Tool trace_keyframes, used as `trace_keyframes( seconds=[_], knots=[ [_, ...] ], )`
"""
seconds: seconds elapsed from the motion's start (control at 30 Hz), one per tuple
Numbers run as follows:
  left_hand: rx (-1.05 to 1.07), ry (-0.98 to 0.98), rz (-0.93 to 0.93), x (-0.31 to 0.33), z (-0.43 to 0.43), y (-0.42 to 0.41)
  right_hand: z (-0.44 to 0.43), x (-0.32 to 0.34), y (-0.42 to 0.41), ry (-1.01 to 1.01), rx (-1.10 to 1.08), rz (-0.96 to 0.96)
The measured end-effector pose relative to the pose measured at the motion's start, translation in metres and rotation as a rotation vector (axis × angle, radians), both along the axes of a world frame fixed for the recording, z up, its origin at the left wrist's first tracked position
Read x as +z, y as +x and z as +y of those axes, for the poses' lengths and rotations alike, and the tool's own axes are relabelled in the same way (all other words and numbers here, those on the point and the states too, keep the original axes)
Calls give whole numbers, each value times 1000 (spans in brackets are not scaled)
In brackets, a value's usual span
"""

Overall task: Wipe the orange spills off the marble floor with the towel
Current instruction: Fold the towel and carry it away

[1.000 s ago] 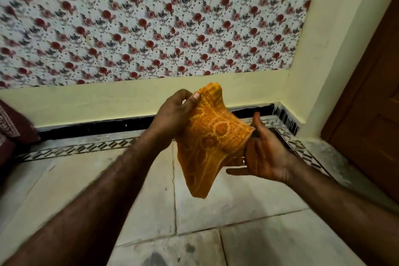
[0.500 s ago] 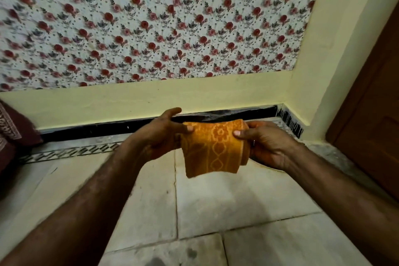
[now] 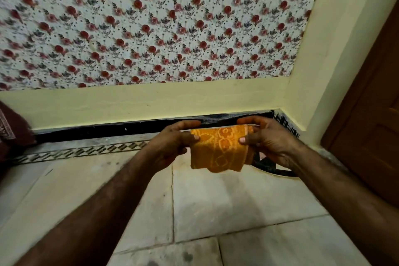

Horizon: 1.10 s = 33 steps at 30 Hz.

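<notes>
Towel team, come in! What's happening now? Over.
Left hand and right hand both grip the towel, folded, above the floor. No wiping yet. Nothing in the way.

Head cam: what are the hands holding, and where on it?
Folded orange patterned towel, held in the air: left hand pinches its upper left edge, right hand its upper right edge. Lower part hangs free.

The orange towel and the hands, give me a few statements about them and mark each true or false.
1. Both the left hand and the right hand grip the orange towel. True.
2. The towel lies flat on the marble floor. False: it is held in the air above it.
3. The towel is folded. True.
4. A wooden door stands at the left. False: it is at the right.
</notes>
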State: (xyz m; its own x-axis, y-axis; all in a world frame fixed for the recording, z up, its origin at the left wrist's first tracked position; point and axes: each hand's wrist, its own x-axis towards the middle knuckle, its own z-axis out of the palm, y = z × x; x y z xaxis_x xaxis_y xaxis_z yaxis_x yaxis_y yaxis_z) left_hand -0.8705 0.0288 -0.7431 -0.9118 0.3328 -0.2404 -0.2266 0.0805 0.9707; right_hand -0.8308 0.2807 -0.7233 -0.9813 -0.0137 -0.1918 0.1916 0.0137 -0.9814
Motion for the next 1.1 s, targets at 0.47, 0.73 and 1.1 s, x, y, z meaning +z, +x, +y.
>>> trace_keyframes(
  seconds=[0.47,0.73,1.1],
  knots=[
    [136,142,79,13,12,-1,12,9,-6,-80,-37,127],
    [110,-33,385,35,7,-2,5,15,0,141,-67,219],
    [156,-444,601,41,15,1,2,14,-3,430,-152,332]
  ],
)
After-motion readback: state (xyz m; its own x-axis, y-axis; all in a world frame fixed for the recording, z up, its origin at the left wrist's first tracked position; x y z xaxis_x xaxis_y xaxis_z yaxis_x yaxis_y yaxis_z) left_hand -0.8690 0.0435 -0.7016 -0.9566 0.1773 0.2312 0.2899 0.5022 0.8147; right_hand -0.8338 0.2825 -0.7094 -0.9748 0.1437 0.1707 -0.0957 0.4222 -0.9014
